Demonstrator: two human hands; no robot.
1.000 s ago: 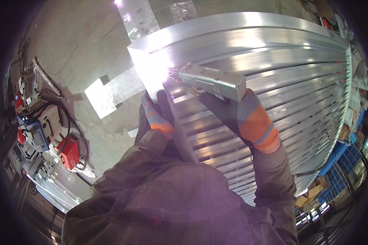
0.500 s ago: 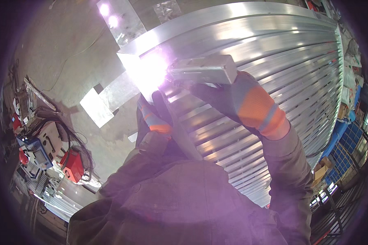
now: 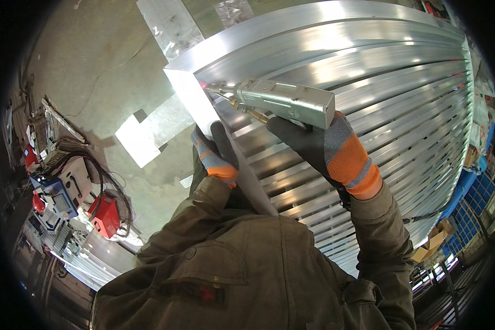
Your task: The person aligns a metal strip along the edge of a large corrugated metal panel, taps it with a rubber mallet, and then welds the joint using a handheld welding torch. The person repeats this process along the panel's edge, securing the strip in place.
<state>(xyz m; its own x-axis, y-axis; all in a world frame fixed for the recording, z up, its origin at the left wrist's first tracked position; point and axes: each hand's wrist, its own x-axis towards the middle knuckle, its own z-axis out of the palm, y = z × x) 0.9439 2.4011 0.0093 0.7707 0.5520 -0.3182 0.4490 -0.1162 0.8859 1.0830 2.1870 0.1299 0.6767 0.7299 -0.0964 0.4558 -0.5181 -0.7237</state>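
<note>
In my gloved right hand (image 3: 335, 148) is a silver handheld laser welding gun (image 3: 286, 99), its body level above the slats. Its thin nozzle points left, tip at a frame corner, where a small red glow shows. A brass-coloured wire feed tube runs under the nozzle. My gloved left hand (image 3: 216, 156) grips the end bar (image 3: 247, 179) of a large slatted aluminium panel (image 3: 341, 69), thumb over the bar and fingers on its outer side, partly hidden. Both gloves are grey and orange with dark palms.
Flat metal plates (image 3: 170, 30) lie on the concrete floor (image 3: 102, 77) at the far left. A red box-shaped machine (image 3: 104, 216) with cables and other equipment stands at the left. Cardboard boxes (image 3: 432, 242) and a blue mesh crate (image 3: 470, 192) are at the right.
The bright white-violet welding glare at the corner has gone out, leaving a small red glow. The gun stays close to the corner; my left hand keeps its hold on the bar.
</note>
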